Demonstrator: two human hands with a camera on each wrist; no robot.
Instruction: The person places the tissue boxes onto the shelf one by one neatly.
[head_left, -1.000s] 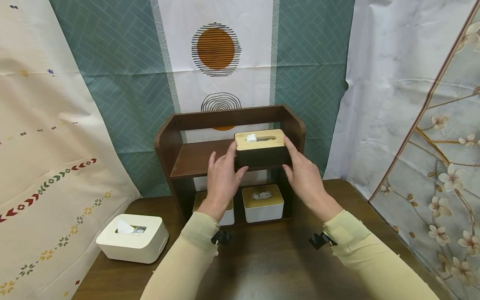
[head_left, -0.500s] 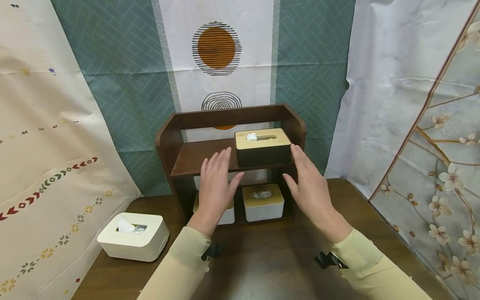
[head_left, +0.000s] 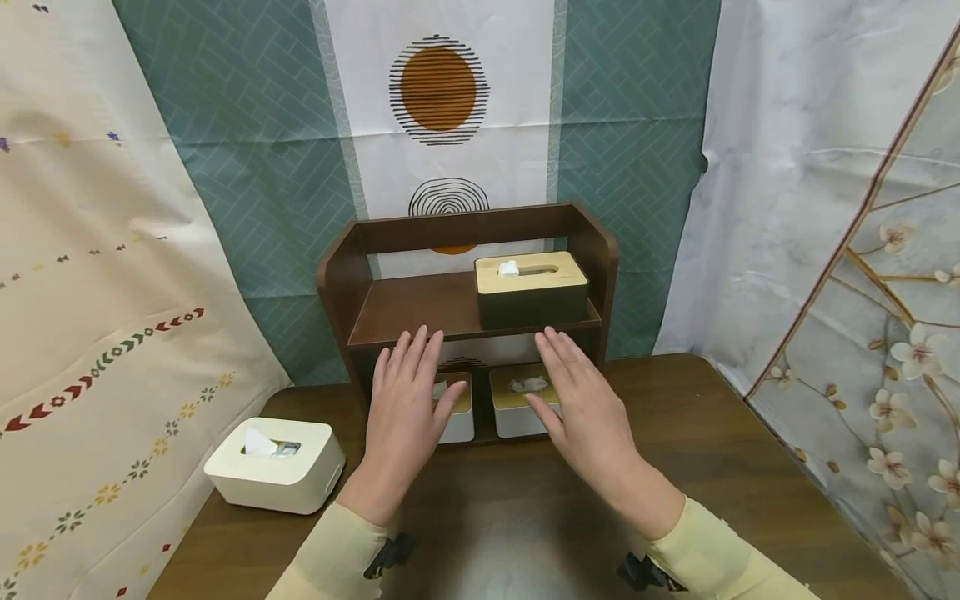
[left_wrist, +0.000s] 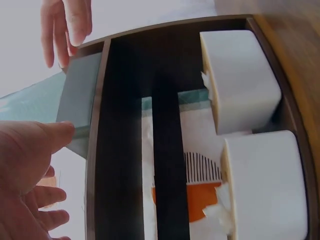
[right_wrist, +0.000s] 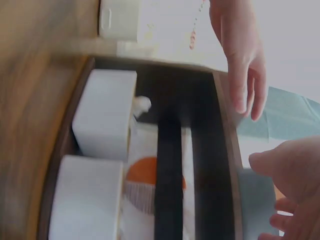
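A black tissue box (head_left: pixel 532 307) with a light wooden lid stands on the right of the upper board of a dark brown two-tier shelf (head_left: pixel 420 304). My left hand (head_left: pixel 405 404) and right hand (head_left: pixel 588 408) are in front of the shelf, apart from the box, fingers straight and nothing in them. Below, two white tissue boxes with wooden lids sit side by side: the left box (head_left: pixel 457 425), partly behind my left hand, and the right box (head_left: pixel 516 419), partly behind my right. In the left wrist view the black box (left_wrist: pixel 80 90) shows beyond my left thumb.
An all-white tissue box (head_left: pixel 273 467) with a tissue poking out stands at the left on the brown table (head_left: pixel 720 442). Patterned cloths hang behind and on both sides, including a green and white cloth (head_left: pixel 637 167) at the back.
Both hands have let go of the black tissue box and drawn back toward the person, lower in the head view. The box stays on the upper board.
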